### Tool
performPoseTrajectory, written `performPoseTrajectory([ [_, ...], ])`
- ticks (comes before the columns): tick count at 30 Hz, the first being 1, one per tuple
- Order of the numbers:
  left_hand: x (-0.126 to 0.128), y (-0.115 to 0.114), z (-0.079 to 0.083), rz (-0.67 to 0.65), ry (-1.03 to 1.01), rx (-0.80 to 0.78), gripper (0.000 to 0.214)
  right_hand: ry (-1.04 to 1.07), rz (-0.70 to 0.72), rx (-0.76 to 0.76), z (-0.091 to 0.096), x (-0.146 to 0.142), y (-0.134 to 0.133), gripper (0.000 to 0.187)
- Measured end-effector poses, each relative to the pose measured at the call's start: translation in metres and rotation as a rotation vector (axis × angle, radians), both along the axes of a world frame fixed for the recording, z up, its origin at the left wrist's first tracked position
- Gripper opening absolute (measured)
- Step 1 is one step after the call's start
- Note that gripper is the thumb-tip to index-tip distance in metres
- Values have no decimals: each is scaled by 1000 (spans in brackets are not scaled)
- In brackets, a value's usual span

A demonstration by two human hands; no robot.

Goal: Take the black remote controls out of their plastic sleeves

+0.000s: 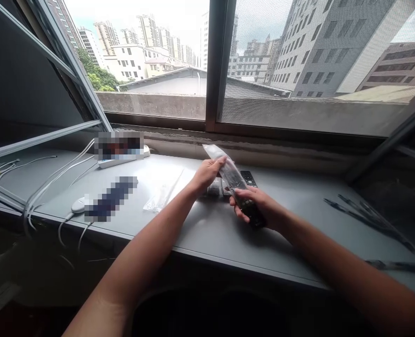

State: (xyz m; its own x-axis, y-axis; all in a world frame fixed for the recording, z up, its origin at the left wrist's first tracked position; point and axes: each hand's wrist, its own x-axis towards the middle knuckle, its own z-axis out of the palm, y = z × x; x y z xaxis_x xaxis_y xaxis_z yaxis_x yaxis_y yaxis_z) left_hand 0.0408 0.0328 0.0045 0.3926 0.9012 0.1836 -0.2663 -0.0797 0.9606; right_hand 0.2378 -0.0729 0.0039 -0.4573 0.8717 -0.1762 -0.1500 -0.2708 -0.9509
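Observation:
My left hand (pixel 206 176) pinches the upper part of a clear plastic sleeve (pixel 232 175), thumb on top. Below it, my right hand (pixel 258 204) is wrapped round a black remote control (pixel 251 214), which lies partly inside the sleeve. The remote's lower end sticks out toward me, tilted above the desk. Behind the right hand, a second black remote (pixel 248 178) with buttons rests on the desk. Partly hidden by my left hand, a dark plastic-wrapped item (pixel 213 188) lies close by. Left of my forearm are flat clear plastic bags (pixel 160 199).
A grey desk (pixel 200 234) runs below the window. White cables (pixel 49 187) and a white power strip (pixel 123 160) are at the left, near a blurred-out dark object (pixel 111 199). Dark pen-like items (pixel 368 217) lie at the right. Metal frames flank both sides.

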Motion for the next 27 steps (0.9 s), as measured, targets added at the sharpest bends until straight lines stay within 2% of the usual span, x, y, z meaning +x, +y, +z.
performPoseTrajectory([
  [5, -6, 3, 8, 209, -130, -78, 44, 12, -6, -16, 5, -1, -1, 34],
  [8, -16, 14, 9, 397, -244, -113, 39, -9, -7, -28, 6, 0, 0, 39],
  [11, -29, 26, 9, 561, -331, -179, 36, 10, -70, 25, 6, 4, 2, 36],
  [14, -33, 29, 8, 599, -347, -206, 33, 39, -174, 80, 7, 8, 4, 35],
  [17, -28, 24, 8, 526, -283, -164, 33, 34, -233, 113, 8, 12, 5, 36],
  [20, -19, 14, 9, 308, -182, -136, 37, -2, -234, 138, 10, 14, 6, 41],
  [24, -11, 4, 9, -27, -135, -150, 42, -127, -69, 99, 13, 14, 3, 60],
  [27, -8, 1, 8, -132, -137, -139, 42, -170, 94, 87, 15, 10, -2, 68],
])
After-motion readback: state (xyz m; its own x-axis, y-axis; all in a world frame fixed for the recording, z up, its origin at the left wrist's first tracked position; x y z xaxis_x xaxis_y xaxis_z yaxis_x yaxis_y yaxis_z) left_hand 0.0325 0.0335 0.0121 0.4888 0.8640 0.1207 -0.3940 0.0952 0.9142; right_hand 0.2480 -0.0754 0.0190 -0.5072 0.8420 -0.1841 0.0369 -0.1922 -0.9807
